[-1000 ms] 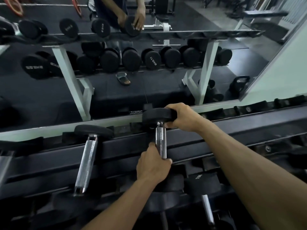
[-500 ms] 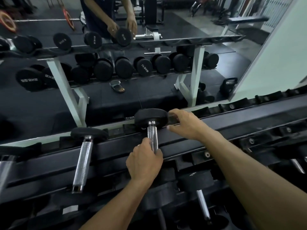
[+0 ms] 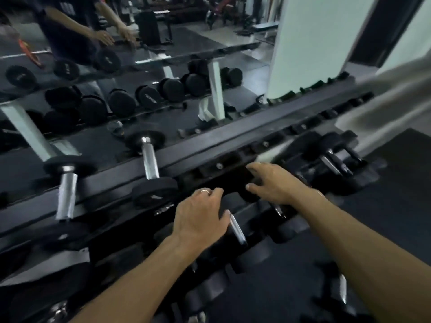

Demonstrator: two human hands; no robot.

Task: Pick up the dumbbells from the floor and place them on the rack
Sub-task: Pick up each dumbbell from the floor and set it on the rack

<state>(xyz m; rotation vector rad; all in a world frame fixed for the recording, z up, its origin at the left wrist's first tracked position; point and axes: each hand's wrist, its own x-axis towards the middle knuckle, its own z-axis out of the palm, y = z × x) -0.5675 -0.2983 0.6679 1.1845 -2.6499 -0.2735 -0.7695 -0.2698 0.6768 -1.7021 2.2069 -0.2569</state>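
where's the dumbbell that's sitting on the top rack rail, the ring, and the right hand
dumbbell on the top rail [image 3: 150,163], head view, on its chrome handle
ring [image 3: 205,190], head view, on the band, on a left-hand finger
right hand [image 3: 277,184], head view, on the back of the hand

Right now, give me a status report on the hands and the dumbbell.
Left hand open, right hand open, both empty. Dumbbell seated on top rack rail, hands off. Nothing blocking.

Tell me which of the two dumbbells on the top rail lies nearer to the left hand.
The right-hand dumbbell, just beside the left hand; the other sits farther left.
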